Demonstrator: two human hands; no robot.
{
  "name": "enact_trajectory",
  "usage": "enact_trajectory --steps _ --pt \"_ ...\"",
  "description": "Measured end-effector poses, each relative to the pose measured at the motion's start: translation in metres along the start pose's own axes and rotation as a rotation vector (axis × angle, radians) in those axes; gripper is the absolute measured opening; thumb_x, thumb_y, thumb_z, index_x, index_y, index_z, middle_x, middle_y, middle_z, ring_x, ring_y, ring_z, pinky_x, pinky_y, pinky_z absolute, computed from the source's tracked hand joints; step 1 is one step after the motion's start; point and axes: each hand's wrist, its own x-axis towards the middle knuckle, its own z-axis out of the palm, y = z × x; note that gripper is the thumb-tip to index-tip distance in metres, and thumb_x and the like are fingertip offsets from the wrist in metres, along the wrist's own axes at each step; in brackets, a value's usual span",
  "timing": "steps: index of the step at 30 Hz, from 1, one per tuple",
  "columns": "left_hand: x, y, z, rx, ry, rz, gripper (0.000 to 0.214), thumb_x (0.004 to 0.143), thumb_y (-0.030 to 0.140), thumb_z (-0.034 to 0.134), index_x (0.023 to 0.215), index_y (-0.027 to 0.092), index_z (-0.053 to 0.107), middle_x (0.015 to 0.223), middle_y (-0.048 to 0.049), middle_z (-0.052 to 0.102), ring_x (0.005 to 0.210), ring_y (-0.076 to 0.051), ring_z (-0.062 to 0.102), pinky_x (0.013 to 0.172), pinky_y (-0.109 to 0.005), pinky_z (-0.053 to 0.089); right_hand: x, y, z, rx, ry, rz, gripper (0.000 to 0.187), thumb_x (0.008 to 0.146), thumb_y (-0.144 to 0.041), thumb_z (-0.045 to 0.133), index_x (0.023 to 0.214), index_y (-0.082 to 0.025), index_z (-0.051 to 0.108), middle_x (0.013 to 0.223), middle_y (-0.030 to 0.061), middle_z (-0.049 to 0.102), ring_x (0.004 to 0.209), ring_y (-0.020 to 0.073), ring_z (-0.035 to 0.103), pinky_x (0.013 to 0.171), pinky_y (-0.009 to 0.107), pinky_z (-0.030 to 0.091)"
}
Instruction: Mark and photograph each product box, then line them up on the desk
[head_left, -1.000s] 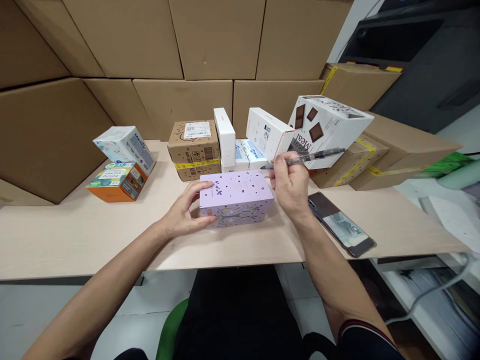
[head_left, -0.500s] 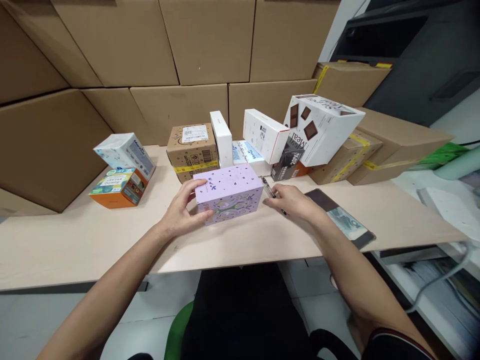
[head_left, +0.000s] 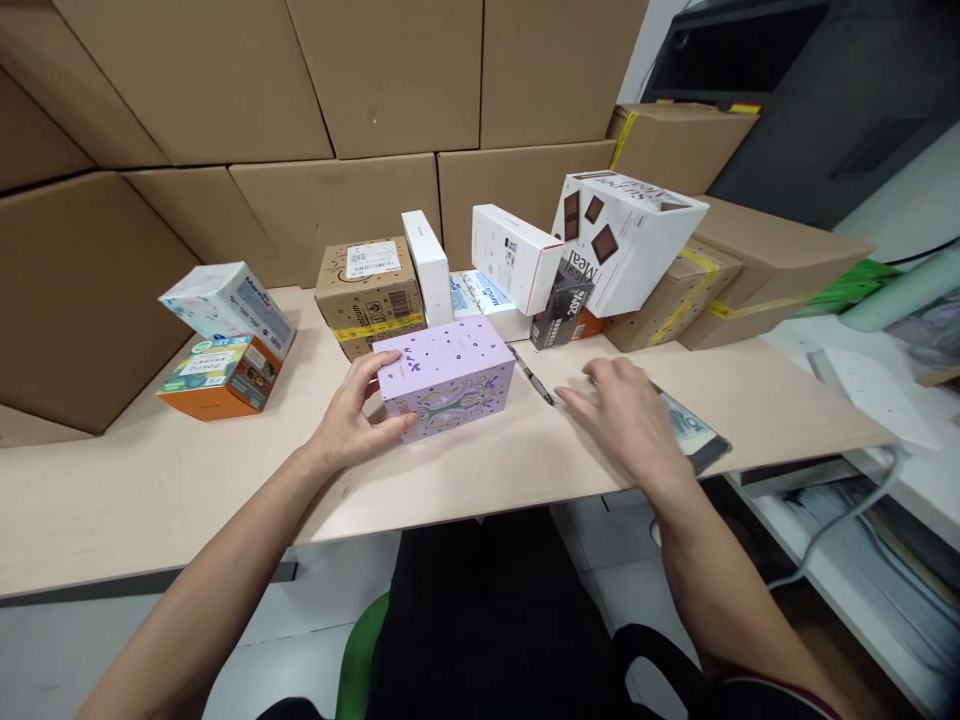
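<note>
Gripping purple box (head_left: 450, 382) on table (head_left: 450, 495) w/ L hand (head_left: 352, 418).
Resting L thumb on box front, fingers curled over top nr L end. Holding R hand (head_left: 634, 425) apart from box, a bit blurry, fingers loosely spread, nothing seen in grip, right by phone (head_left: 696, 432); can't tell if touching. Lying flat btwn box & R hand: pen (head_left: 534, 377).

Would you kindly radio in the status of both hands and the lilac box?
Left hand gripping left end of lilac box. Right hand open, hiding part of phone. Pen lying between box and right hand.
</note>
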Motion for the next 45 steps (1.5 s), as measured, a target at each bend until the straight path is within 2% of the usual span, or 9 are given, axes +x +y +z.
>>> enact_trajectory --steps 4,8,14,17,21,24,29,35,45 --pt "-0.001 -0.001 0.000 0.007 -0.009 -0.017 0.079 0.080 0.036 0.084 0.149 0.035 0.045 0.148 -0.0106 0.049 0.139 -0.032 0.052 0.114 -0.053 0.051 -0.029 0.058 -0.011 -0.143 -0.159 0.261 0.087 0.082 -0.072 0.066 0.149 -0.018 0.053 0.146 0.0297 0.054 0.128 0.0543 0.052 0.096 0.064 0.047" --pt "-0.001 -0.001 0.000 0.008 -0.012 -0.040 0.079 0.080 0.036 0.084 0.149 0.036 0.045 0.149 -0.0101 0.049 0.141 -0.032 0.051 0.116 -0.053 0.049 -0.029 0.092 -0.005 -0.052 -0.315 0.253 0.086 0.088 -0.068 0.056 0.155 -0.014 0.049 0.141 0.0256 0.062 0.132 0.0483 0.053 0.103 0.056 0.047" --pt "0.001 0.001 0.002 -0.002 0.000 -0.026 0.078 0.079 0.038 0.083 0.147 0.032 0.046 0.146 -0.0118 0.050 0.139 -0.032 0.053 0.113 -0.052 0.052 -0.021 0.084 0.001 -0.016 -0.159 0.196 0.077 0.083 -0.054 0.062 0.143 -0.006 0.059 0.120 0.0260 0.072 0.117 0.0427 0.065 0.107 0.054 0.046" --pt "0.002 0.002 0.002 -0.013 0.009 -0.024 0.077 0.079 0.039 0.083 0.146 0.031 0.047 0.145 -0.0124 0.050 0.137 -0.032 0.055 0.112 -0.052 0.053 -0.025 0.077 -0.004 0.175 -0.045 0.283 0.078 0.075 -0.052 0.070 0.140 -0.009 0.062 0.124 0.0259 0.072 0.119 0.0432 0.066 0.109 0.056 0.046" --pt "0.001 0.001 0.002 -0.008 0.012 -0.024 0.077 0.078 0.037 0.084 0.145 0.030 0.048 0.143 -0.0123 0.051 0.136 -0.032 0.055 0.110 -0.051 0.055 -0.032 0.054 -0.019 0.935 0.082 0.484 0.066 0.070 -0.053 0.076 0.127 -0.024 0.066 0.119 0.0156 0.075 0.104 0.0342 0.072 0.097 0.052 0.055" --pt "0.001 0.000 0.001 -0.002 0.011 -0.021 0.077 0.078 0.038 0.083 0.146 0.031 0.048 0.145 -0.0126 0.050 0.138 -0.032 0.054 0.111 -0.051 0.054 -0.034 0.015 -0.031 1.642 0.017 0.424 0.054 0.083 -0.063 0.056 0.120 -0.025 0.066 0.114 0.0127 0.076 0.094 0.0294 0.072 0.084 0.048 0.059" --pt "0.001 -0.001 0.001 -0.003 0.018 -0.027 0.077 0.078 0.039 0.084 0.146 0.031 0.049 0.145 -0.0129 0.052 0.137 -0.032 0.055 0.109 -0.052 0.054 -0.030 -0.066 -0.034 2.252 -0.442 0.379 0.065 0.087 -0.066 0.041 0.124 -0.019 0.066 0.109 0.0121 0.077 0.084 0.0223 0.071 0.072 0.036 0.059" --pt "0.000 0.004 0.001 -0.012 0.014 -0.007 0.076 0.079 0.039 0.084 0.146 0.032 0.048 0.143 -0.0123 0.053 0.135 -0.032 0.056 0.108 -0.052 0.055 -0.015 -0.125 -0.022 2.356 -0.790 0.234 0.065 0.089 -0.065 0.038 0.127 -0.019 0.062 0.115 0.0149 0.076 0.096 0.0269 0.071 0.083 0.046 0.061" --pt "0.000 0.006 0.001 0.031 0.004 0.001 0.076 0.079 0.038 0.083 0.146 0.031 0.048 0.141 -0.0123 0.054 0.133 -0.032 0.057 0.107 -0.052 0.055 0.003 -0.141 -0.015 2.264 -0.780 0.091 0.063 0.084 -0.067 0.039 0.122 -0.021 0.060 0.116 0.0153 0.075 0.113 0.0351 0.070 0.090 0.060 0.060"
